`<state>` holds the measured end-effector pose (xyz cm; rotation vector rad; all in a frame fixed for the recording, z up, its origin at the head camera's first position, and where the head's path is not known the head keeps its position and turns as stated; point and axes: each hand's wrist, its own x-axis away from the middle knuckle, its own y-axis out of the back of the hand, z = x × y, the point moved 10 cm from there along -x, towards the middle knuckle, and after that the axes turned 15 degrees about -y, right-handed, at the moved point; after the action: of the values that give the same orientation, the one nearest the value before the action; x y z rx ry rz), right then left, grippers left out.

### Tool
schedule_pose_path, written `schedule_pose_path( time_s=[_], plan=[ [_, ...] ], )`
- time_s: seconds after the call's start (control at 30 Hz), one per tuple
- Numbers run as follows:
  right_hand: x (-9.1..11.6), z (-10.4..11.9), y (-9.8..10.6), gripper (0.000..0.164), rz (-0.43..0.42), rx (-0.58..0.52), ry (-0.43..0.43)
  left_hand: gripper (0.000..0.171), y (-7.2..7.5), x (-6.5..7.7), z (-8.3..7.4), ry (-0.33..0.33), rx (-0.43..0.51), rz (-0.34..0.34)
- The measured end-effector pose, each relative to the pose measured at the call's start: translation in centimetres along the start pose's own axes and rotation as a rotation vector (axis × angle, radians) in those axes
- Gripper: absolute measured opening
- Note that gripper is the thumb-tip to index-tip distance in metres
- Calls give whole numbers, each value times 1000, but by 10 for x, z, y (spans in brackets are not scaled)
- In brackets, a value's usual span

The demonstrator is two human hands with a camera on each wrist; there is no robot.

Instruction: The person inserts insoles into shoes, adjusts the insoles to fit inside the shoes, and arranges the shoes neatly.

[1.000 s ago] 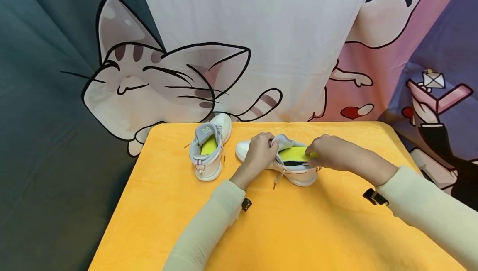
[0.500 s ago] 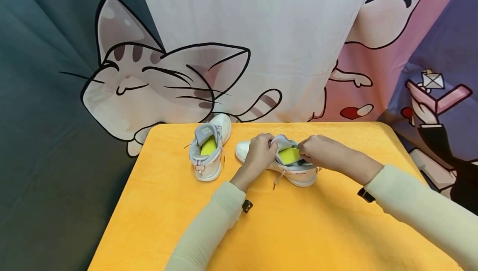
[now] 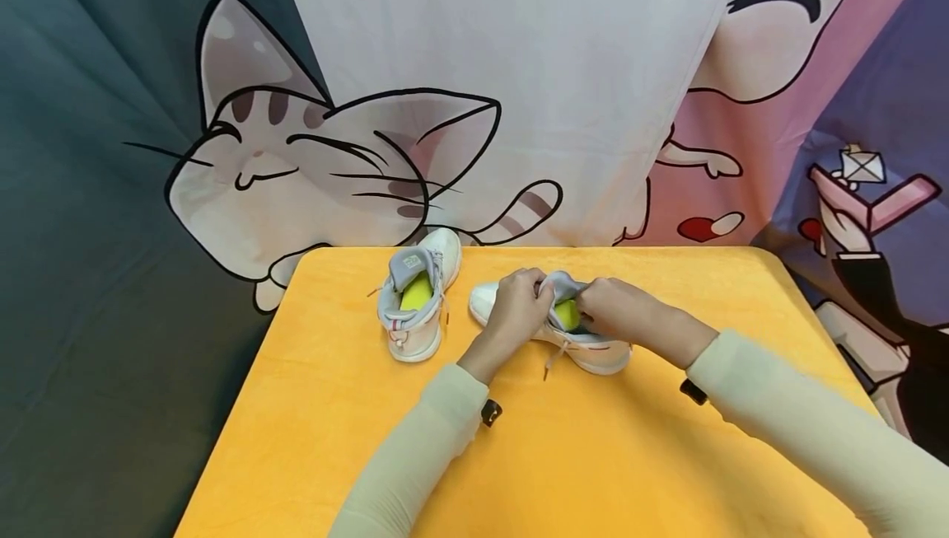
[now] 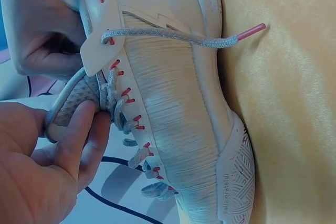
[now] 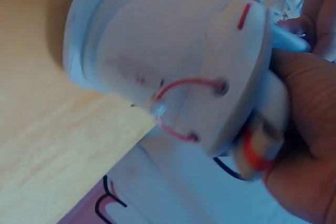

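A pale sneaker (image 3: 604, 358) lies on the table, toe to the left. My left hand (image 3: 517, 307) pinches its grey tongue (image 4: 73, 100) between thumb and fingers and holds it up. My right hand (image 3: 619, 311) reaches into the shoe opening from the heel side, with curled fingers at a yellow-green insole (image 3: 567, 315). Only a small part of that insole shows; the fingertips are hidden inside the shoe. In the right wrist view, the heel (image 5: 157, 51) with its red cord loop appears beside the right hand (image 5: 310, 124).
A matching sneaker (image 3: 417, 342) stands to the left, toe away from me, with a yellow-green insole (image 3: 417, 294) inside. Both are on a yellow cloth-covered table (image 3: 578, 464). A printed curtain (image 3: 578, 93) hangs behind the table's far edge.
My right hand has moved left and deeper into the shoe with the insole, whose visible part has shrunk. My left hand keeps its hold on the tongue.
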<state>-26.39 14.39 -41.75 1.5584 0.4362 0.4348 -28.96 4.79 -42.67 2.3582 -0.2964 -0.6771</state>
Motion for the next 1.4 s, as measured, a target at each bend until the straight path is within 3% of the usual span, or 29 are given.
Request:
schedule_pose_path(
  time_s=[0.13,0.37,0.43,0.63,0.8,0.97,1.2,1.4],
  plan=[
    [6,-3,6,17,1,3,-71,19,-1,1,1,5,2,3],
    [19,-30,16,33,235,-144,-270,19,-1,-1,1,9,2,3],
    [21,-31,17,34,277,-166,-285,19,0,-2,1,10,3,0],
    [19,-29,16,27,299,-126,-306,19,0,-2,2,9,8,0],
    [12,-19,14,17,228,-56,-233,18,1,-1,3,8,2,-9],
    [11,-7,13,21,100,-19,-125,18,-1,-1,2,0,0,-4],
    [4,-3,5,27,13,15,-98,19,0,-2,2,4,-8,-4],
    [-2,3,-1,18,-97,43,-51,19,0,-1,2,7,9,1]
  ],
)
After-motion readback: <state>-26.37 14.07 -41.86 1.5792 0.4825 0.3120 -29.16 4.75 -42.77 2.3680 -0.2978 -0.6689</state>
